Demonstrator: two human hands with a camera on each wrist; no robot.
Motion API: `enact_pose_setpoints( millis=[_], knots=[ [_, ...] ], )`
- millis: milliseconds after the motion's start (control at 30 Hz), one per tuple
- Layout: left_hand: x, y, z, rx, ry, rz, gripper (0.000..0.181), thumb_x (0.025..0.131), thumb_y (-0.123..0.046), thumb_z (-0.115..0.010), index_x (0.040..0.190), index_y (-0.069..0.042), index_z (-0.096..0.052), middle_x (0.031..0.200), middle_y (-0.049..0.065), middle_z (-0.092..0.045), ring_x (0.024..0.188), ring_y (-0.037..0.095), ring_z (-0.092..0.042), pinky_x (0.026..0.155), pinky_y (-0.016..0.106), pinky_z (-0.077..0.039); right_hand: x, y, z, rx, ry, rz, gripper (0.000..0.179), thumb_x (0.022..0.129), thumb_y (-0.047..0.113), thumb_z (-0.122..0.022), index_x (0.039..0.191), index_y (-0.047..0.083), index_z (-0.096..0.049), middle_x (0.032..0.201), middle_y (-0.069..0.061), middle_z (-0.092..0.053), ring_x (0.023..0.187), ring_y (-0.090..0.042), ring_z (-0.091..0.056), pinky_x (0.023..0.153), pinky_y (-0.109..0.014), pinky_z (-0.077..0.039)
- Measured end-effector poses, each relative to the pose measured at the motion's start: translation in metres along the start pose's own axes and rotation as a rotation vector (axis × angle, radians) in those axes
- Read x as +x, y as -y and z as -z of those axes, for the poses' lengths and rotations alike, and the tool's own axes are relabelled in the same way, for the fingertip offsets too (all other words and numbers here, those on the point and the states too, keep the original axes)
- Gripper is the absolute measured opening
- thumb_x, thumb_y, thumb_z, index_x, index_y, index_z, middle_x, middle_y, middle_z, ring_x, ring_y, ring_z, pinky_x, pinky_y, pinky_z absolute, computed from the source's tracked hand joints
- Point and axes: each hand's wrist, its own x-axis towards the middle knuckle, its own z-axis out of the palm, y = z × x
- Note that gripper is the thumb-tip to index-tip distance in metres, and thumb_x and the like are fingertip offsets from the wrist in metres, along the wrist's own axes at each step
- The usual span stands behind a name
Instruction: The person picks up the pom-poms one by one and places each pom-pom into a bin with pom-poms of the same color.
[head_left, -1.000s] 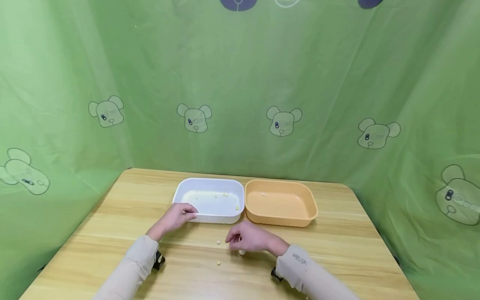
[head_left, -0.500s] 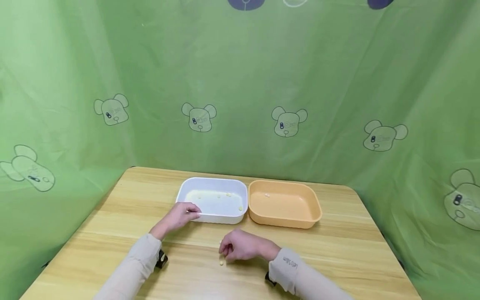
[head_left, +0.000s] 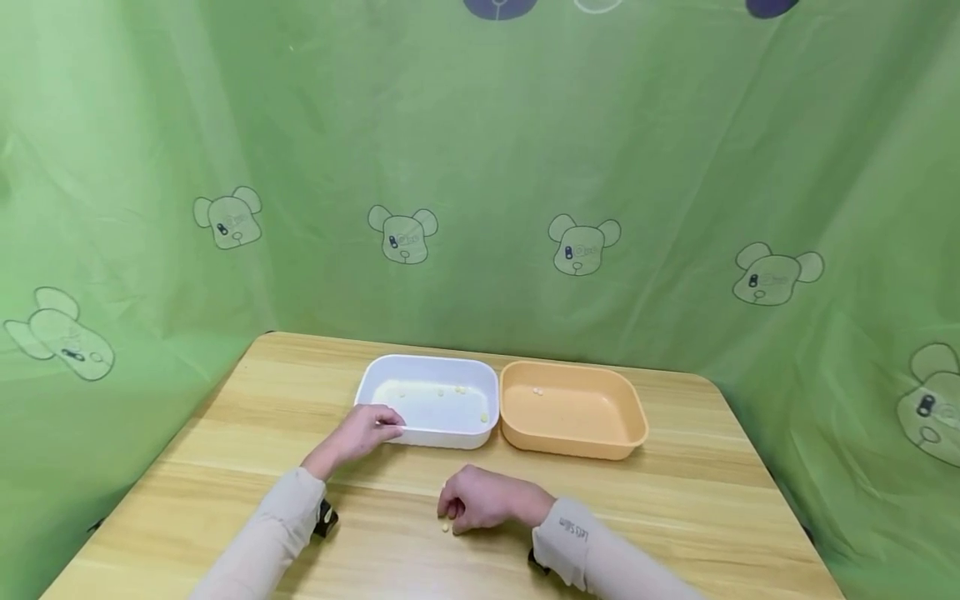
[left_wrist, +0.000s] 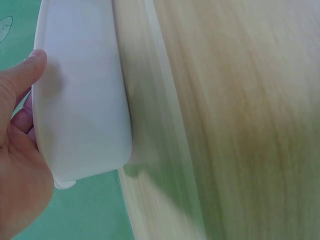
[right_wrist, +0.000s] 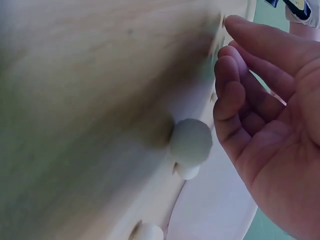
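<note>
In the head view my left hand (head_left: 367,429) grips the near left rim of a white plastic tray (head_left: 442,436). The left wrist view shows the thumb (left_wrist: 33,65) against that tray's outer wall, with the other fingers partly hidden behind the rim. My right hand (head_left: 483,500) is low over the table, fingers bent and thumb held apart. By its fingertips lies a small pale yellow ball (head_left: 446,527). Nothing is seen held in the palm in the right wrist view, where a pale ball (right_wrist: 191,142) lies beside the curled fingers.
Several small yellowish pieces (head_left: 461,390) lie inside the white tray. An orange tray (head_left: 573,446) stands right beside it, with a couple of small pale pieces (head_left: 537,391) inside. Another pale ball (right_wrist: 149,231) sits on the wooden table (head_left: 675,500). A green curtain (head_left: 480,150) surrounds the table.
My right hand has moved slightly left and nearer to me, down to the yellow ball. My left hand keeps its grip on the white tray. The head view has shifted a little.
</note>
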Motion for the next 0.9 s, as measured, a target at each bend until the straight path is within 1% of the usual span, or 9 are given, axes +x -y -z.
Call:
enact_pose_setpoints(
  millis=[200,500,600,733,900],
  knots=[
    [-0.0002,-0.0002,-0.0016,-0.014,-0.001,0.001,0.005,0.088,-0.015,-0.067,0.089,-0.013,-0.071,0.087,-0.006,-0.067,0.082,0.011,-0.060,0.076,0.030,-0.050,0.0014,-0.0017,-0.0029,-0.015,-0.003,-0.014,0.016,0.076,0.011,-0.077,0.091,0.014,-0.072,0.071,0.015,-0.056,0.066,0.006,-0.051,0.061,-0.008,-0.041],
    [-0.0004,0.0027,-0.0033,-0.003,-0.009,-0.001,0.005,0.088,-0.014,-0.067,0.090,-0.012,-0.071,0.086,-0.006,-0.067,0.080,0.011,-0.060,0.075,0.030,-0.050,0.0026,-0.0057,-0.0063,-0.014,0.003,0.044,0.013,0.078,0.009,-0.075,0.089,0.016,-0.073,0.074,0.016,-0.059,0.067,0.008,-0.051,0.062,-0.006,-0.042],
    [-0.0005,0.0027,-0.0028,-0.005,-0.005,0.011,0.005,0.088,-0.014,-0.067,0.089,-0.013,-0.071,0.086,-0.007,-0.067,0.080,0.010,-0.060,0.075,0.028,-0.050,0.0025,-0.0058,-0.0059,-0.023,0.008,0.061,0.011,0.080,0.010,-0.075,0.088,0.017,-0.073,0.074,0.017,-0.059,0.066,0.009,-0.050,0.061,-0.006,-0.041],
    [0.0001,0.0023,-0.0022,-0.013,0.000,0.019,0.004,0.087,-0.014,-0.068,0.089,-0.014,-0.071,0.086,-0.007,-0.067,0.081,0.010,-0.060,0.076,0.028,-0.049,0.0031,-0.0054,-0.0049,-0.035,0.009,0.070,0.007,0.082,0.012,-0.074,0.085,0.018,-0.073,0.073,0.017,-0.058,0.065,0.009,-0.049,0.060,-0.006,-0.041],
    [0.0008,0.0031,-0.0009,-0.009,0.003,0.005,0.005,0.088,-0.015,-0.067,0.090,-0.014,-0.071,0.087,-0.007,-0.067,0.082,0.010,-0.060,0.076,0.028,-0.049,0.0045,-0.0053,-0.0053,-0.035,0.006,0.065,0.007,0.081,0.012,-0.074,0.086,0.017,-0.073,0.073,0.017,-0.058,0.066,0.009,-0.050,0.061,-0.006,-0.041]
  ],
)
